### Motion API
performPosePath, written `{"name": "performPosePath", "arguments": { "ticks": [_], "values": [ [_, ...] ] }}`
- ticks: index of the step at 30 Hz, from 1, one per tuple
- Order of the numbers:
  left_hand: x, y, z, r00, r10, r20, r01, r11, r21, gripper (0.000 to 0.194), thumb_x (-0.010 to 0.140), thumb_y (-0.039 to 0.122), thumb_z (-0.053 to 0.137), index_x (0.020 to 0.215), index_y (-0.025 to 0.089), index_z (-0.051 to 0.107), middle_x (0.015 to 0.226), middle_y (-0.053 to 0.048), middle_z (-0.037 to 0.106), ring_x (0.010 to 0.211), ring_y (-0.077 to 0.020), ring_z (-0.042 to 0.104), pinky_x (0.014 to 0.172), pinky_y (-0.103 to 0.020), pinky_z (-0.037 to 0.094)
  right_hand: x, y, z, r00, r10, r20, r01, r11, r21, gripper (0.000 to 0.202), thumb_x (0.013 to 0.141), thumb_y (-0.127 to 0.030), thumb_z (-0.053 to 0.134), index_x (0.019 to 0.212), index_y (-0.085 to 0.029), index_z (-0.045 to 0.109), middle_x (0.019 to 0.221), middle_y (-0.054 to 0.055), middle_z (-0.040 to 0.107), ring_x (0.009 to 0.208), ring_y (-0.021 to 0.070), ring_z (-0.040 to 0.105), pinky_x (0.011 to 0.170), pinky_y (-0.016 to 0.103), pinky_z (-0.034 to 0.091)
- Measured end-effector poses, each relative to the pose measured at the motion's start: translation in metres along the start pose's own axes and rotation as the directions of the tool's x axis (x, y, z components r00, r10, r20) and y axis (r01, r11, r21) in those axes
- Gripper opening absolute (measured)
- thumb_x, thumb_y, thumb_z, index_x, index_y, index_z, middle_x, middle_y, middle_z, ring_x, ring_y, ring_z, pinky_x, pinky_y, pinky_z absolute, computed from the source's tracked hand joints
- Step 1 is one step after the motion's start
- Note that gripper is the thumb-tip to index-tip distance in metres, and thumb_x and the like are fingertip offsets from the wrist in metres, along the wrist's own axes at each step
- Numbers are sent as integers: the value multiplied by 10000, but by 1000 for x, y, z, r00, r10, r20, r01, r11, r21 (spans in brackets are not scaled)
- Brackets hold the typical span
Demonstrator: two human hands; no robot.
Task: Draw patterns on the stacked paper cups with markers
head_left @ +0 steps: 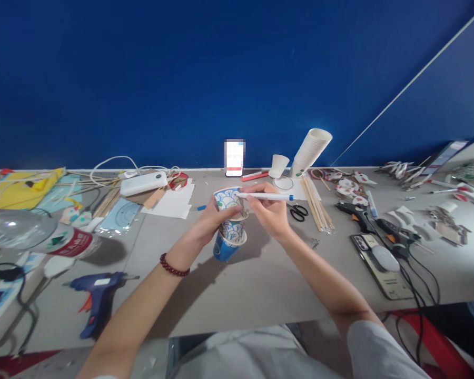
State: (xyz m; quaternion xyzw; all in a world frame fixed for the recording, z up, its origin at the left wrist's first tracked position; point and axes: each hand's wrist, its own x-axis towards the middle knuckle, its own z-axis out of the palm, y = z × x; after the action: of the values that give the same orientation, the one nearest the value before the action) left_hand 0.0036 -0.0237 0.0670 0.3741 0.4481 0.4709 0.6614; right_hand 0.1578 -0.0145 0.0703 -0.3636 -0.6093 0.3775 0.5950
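Note:
My left hand (216, 217) is wrapped around a column of joined paper cups (234, 231), printed with blue scallops above and plain blue at the bottom. The column stands slightly tilted over the table. Between the fingers of my right hand (267, 206) is a white marker (268, 196) with a blue end pointing right. Its other end meets the side of the top cup, though the contact point is too small to make out. A blue pen cap (201, 208) lies just left of the cups.
A phone (234, 158) leans on the blue wall. Stacked white cups (310, 152), wooden sticks (316, 205) and scissors (299, 211) are behind my right hand. On the left lie a blue glue gun (98, 295) and a large bottle (43, 234). Another phone (381, 268) rests right.

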Motion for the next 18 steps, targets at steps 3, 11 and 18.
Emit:
{"name": "performPosePath", "arguments": {
  "ticks": [3, 11, 18],
  "values": [
    [-1, 1, 1, 1000, -13, -17, 13, 1000, 6, 676, 616, 271, 856, 1199, 187, 524, 1087, -86, 663, 959, -224, 643, 859, -370, 508, 0, -1, 0, 1000, 1, 5, -1, 1000, 22, 57, 795, -197, 645, 814, -245, 622, 886, 26, 712, 944, 210, 698, 802, 374, 573],
    [-1, 2, 0, 1000, -1, 9, 1, 1000, -9, 695, 605, 281, 856, 1210, 183, 527, 1090, -97, 676, 952, -230, 648, 842, -369, 501, 1, 0, -1, 999, 10, 40, -12, 999, 32, 64, 774, -170, 618, 768, -232, 601, 871, 29, 732, 938, 219, 707, 767, 361, 564],
    [0, 1, 0, 1000, -5, 16, 5, 1000, -5, 693, 614, 279, 849, 1217, 182, 523, 1112, -101, 669, 958, -228, 645, 848, -373, 503, 1, -3, -1, 999, 18, 31, -20, 999, 45, 64, 772, -176, 626, 744, -228, 601, 864, 37, 723, 949, 226, 708, 766, 362, 561]
  ]
}}
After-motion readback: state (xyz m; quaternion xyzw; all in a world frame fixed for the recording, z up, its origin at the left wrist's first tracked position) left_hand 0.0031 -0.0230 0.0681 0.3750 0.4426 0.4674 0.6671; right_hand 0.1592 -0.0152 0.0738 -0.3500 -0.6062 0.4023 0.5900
